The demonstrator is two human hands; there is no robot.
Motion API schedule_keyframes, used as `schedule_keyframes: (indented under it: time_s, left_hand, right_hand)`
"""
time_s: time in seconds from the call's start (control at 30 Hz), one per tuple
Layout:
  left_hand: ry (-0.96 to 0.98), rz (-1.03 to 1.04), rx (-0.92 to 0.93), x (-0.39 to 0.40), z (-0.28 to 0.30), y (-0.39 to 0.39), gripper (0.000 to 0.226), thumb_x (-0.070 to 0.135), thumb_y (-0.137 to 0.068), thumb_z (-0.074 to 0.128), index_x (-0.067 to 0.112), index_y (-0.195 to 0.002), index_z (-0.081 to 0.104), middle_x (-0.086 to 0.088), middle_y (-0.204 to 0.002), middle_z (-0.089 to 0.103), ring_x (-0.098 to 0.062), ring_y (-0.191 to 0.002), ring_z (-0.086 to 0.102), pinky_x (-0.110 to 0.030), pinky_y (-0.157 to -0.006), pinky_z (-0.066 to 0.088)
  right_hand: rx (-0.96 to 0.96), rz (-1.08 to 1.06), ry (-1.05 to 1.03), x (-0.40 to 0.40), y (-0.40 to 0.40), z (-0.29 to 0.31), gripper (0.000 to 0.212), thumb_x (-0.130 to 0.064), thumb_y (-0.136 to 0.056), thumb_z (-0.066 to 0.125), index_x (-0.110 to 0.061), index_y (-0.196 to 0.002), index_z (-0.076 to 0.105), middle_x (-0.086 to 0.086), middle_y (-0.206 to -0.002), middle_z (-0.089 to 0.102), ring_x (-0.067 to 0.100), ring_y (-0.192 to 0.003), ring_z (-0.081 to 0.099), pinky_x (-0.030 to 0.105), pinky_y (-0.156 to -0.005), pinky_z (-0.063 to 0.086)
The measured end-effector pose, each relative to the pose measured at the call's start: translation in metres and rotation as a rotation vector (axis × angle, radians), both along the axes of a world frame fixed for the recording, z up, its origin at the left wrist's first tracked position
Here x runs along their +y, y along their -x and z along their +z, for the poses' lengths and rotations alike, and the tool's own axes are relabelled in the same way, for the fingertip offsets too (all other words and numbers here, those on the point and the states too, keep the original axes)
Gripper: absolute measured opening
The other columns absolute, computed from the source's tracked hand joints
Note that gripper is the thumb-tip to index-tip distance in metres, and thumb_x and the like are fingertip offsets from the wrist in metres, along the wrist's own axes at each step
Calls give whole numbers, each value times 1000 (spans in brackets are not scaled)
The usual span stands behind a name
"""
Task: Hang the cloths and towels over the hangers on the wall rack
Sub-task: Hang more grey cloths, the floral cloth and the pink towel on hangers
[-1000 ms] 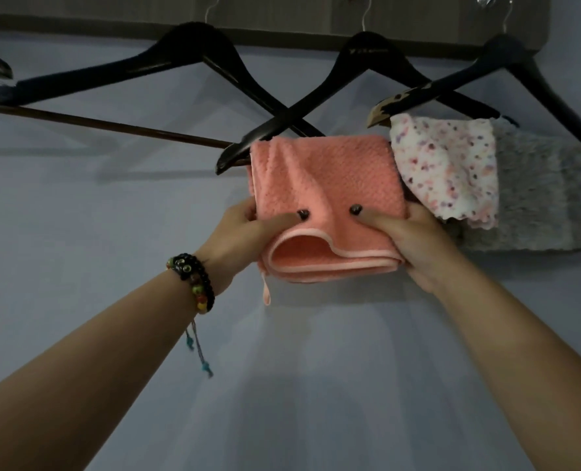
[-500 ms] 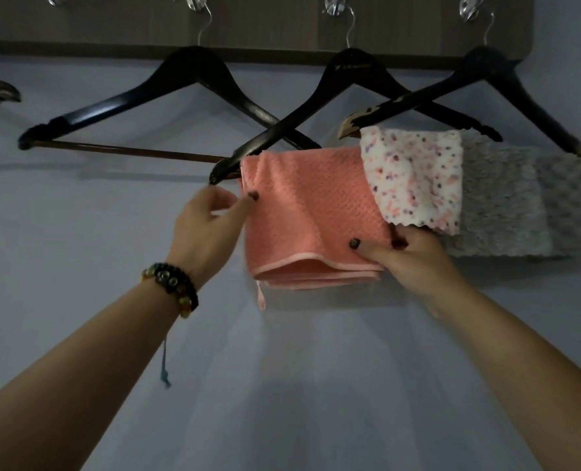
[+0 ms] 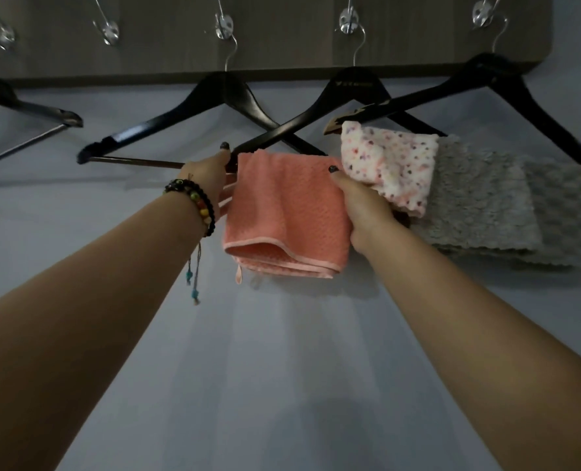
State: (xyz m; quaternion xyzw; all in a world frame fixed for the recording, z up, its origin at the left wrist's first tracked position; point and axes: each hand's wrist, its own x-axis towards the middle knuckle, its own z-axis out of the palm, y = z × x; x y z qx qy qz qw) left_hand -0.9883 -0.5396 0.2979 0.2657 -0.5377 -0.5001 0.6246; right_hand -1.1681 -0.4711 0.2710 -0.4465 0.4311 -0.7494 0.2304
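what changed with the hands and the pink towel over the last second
The left hand let go of the pink towel's bottom edge and rose to the hanger end beside its top corner. The right hand slid up the towel's right edge, still gripping it. The towel stays draped, and the spotted cloth and grey towel are unmoved.

- Folded towel (image 3: 287,212): salmon pink, paler pink trim.
- Small cloth (image 3: 389,164) at its 2 o'clock: white with pink and purple speckles.
- Fuzzy towel (image 3: 479,202) at 3 o'clock: grey.
- Hangers (image 3: 221,96): black.
- Wall rack (image 3: 282,35): dark brown.
- Bracelet (image 3: 193,202): black and multicoloured beads.
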Motion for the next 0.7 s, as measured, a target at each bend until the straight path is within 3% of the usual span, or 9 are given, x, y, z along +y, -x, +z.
schedule_keyframes:
  time_s: [0.13, 0.23, 0.4, 0.57, 0.7]
  left_hand:
    - [-34, 1, 23, -6, 4, -13, 14, 25, -95, 57, 16, -104, 63, 5, -91, 73, -6, -80, 68, -29, -75, 50]
    - [8, 10, 40, -15, 7, -22, 15, 23, -94, 60, 13, -106, 61, 2, -92, 74, -5, -80, 70, -26, -73, 53]
    - [66, -12, 43, -23, 7, -30, 13, 24, -91, 64, 13, -98, 63, 2, -88, 75, -4, -78, 71, -24, -75, 56]
    - [91, -167, -28, -29, -3, -36, 8, 21, -93, 60, 14, -96, 62, 0, -93, 75, -8, -86, 71, -29, -84, 55]
    - [93, -275, -104, -26, -24, -39, 2, 15, -92, 60, 14, -91, 59, -4, -98, 72, -13, -92, 69, -34, -89, 54]
  right_hand:
    - [-41, -92, 9, -12, -7, -2, 62, -39, -85, 69, -12, -136, 49, 6, -129, 55, 27, -112, 55, 45, -101, 46]
    - [-99, -217, 43, -13, -4, -1, 64, -40, -82, 70, -14, -137, 49, 6, -131, 53, 28, -114, 53, 45, -101, 45]
    - [-77, -308, 46, -11, -1, -5, 46, -38, -83, 70, -16, -121, 55, 3, -119, 57, 20, -95, 56, 36, -88, 47]
    - [-83, -457, 81, -11, -15, -18, 62, -34, -76, 77, -14, -130, 54, 1, -122, 60, 24, -106, 59, 42, -98, 48]
    - [35, -617, 37, -2, -28, -46, 44, -26, -80, 74, -11, -120, 60, 1, -112, 63, 23, -99, 61, 37, -93, 49]
